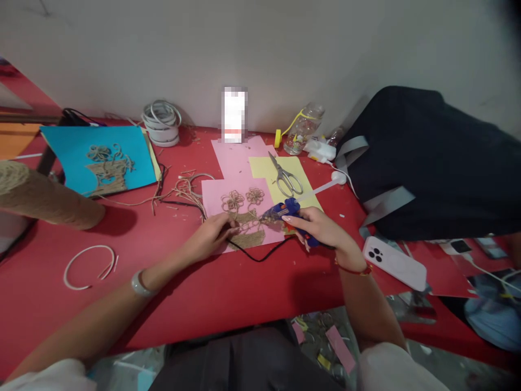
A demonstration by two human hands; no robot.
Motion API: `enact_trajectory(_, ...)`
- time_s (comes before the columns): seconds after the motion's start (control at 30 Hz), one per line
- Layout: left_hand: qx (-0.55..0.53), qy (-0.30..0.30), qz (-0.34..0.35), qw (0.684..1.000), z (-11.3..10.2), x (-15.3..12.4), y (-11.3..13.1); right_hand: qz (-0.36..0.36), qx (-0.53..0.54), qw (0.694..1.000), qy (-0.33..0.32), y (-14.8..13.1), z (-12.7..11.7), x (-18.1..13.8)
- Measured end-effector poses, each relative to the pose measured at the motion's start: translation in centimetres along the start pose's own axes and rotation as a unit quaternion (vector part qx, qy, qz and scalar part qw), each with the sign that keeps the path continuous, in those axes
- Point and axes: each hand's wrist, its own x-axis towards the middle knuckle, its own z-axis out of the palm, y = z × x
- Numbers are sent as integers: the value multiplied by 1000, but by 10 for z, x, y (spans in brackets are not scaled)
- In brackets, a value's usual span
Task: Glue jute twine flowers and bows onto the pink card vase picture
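My right hand [319, 228] is wrapped round a blue hot glue gun [287, 209], with a whitish glue stick [319, 190] coming out of its back. The nozzle points left and down, close to a looped strand of twine [247, 225] on a pink sheet of paper [211, 190]. My left hand [215, 231] pinches the strand's left end, fingertips low over the sheet. Twine flowers [232, 201] and a twine-covered pot shape [248, 239] lie on the same sheet. The gun's black cord [260, 259] curves across its lower edge.
Metal scissors [285, 176] lie on yellow paper behind the gun. A glass jar [303, 130], a dark bag [423, 168] and a phone [394, 263] are on the right. Leftward stand a twine-wrapped cylinder [52, 198], a blue sheet [73, 157] with twine work and a white roll [161, 133].
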Motion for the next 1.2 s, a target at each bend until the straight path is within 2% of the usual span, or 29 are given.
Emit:
enact_trajectory(0.23,6,-7,4,1000,-1,1,0,-11,90,993,72,16,3,-4)
enact_trajectory(0.43,17,-3,7,1000,-2,1,2,-3,101,992,70,32,12,6)
enact_trajectory(0.73,19,-5,16,1000,-3,2,4,-7,83,994,67,28,21,10)
enact_trajectory(0.87,17,-7,16,1000,-2,1,2,-9,45,996,73,27,21,10)
enact_trajectory(1.07,12,-6,15,1000,-2,1,2,-50,-95,989,100,20,19,9)
enact_trajectory(1.2,13,-8,20,1000,-2,1,2,-55,-130,985,97,15,21,8)
